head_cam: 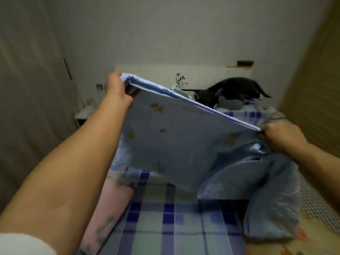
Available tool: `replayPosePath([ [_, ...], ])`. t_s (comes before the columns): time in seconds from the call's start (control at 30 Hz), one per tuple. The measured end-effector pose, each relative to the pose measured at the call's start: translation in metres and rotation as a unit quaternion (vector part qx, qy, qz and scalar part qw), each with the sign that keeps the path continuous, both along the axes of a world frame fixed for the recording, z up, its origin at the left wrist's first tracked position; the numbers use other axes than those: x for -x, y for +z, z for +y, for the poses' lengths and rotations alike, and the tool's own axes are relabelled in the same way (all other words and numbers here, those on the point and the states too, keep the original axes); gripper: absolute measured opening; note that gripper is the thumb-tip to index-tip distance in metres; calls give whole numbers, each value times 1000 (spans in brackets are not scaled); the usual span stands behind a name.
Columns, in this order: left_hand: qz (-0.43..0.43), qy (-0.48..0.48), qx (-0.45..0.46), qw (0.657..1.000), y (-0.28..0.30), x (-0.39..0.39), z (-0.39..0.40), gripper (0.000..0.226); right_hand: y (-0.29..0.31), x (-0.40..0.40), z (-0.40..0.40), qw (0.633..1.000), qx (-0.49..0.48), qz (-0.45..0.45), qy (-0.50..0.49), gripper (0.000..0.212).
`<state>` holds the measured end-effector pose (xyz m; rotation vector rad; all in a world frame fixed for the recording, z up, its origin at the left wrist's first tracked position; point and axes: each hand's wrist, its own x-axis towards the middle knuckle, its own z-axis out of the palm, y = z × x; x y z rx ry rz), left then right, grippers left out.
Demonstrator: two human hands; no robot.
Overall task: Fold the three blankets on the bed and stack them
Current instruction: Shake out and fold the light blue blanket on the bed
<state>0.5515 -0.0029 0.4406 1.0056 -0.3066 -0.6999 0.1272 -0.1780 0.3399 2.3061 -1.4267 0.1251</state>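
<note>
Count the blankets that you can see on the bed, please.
3. The light blue printed blanket is held up by both hands. The plush blue blanket lies crumpled at right. The pink blanket lies at left. More may be hidden behind.

Illumination is dim and even, with a cool greenish-grey cast; no lamp or window is in view and no glare registers. The light blue blanket (pixel 171 137) serves as landmark: it throws a soft shadow onto the checked sheet (pixel 165 227) directly below it. Behind it, the black cat (pixel 228 89) reads as a near-featureless dark mass. Focus is soft overall with compression smearing. Walls left and right of the blanket bow markedly, showing wide-angle distortion.
</note>
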Motion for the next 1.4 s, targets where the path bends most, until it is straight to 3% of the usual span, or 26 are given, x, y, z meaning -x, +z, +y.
replayPosePath([
  [0.07,-13,59,42,997,44,-15,-9,10,23,-6,1,997,69,-13,36,23],
  [0.17,-31,97,78,992,52,-33,22,16,38,-25,10,989,114,-47,83,16],
  [0.27,30,143,110,983,27,-57,65,22,34,-53,24,978,148,-49,142,24],
  [0.37,83,187,93,974,-37,-65,128,26,12,-79,59,968,133,-46,207,21],
  [0.53,141,238,-22,961,-230,-81,279,36,-81,-104,147,940,35,-45,336,22],
  [0.6,172,252,-116,945,-306,-76,342,26,-143,-116,185,937,-61,-6,344,14],
  [0.73,225,287,-300,881,-409,-28,431,23,-282,-129,261,903,-263,110,323,22],
  [0.87,193,267,-489,808,-483,-16,477,42,-352,-124,318,872,-319,122,350,10],
  [0.9,172,260,-529,789,-482,-10,477,44,-358,-118,325,861,-340,132,355,16],
  [1.03,56,223,-610,758,-448,9,458,41,-341,-88,313,856,-364,157,331,44],
  [1.13,-45,162,-642,748,-441,6,442,32,-328,-50,269,857,-394,230,241,54],
  [1.2,-105,121,-635,756,-443,4,420,26,-300,-20,239,891,-325,227,221,57],
  [1.3,-180,67,-647,738,-449,3,378,30,-228,-3,196,931,-280,162,168,41],
  [1.37,-212,41,-664,716,-452,7,358,32,-171,-5,176,957,-200,109,177,38],
  [1.4,-218,32,-670,709,-453,10,351,32,-155,-2,166,968,-186,23,167,42],
])
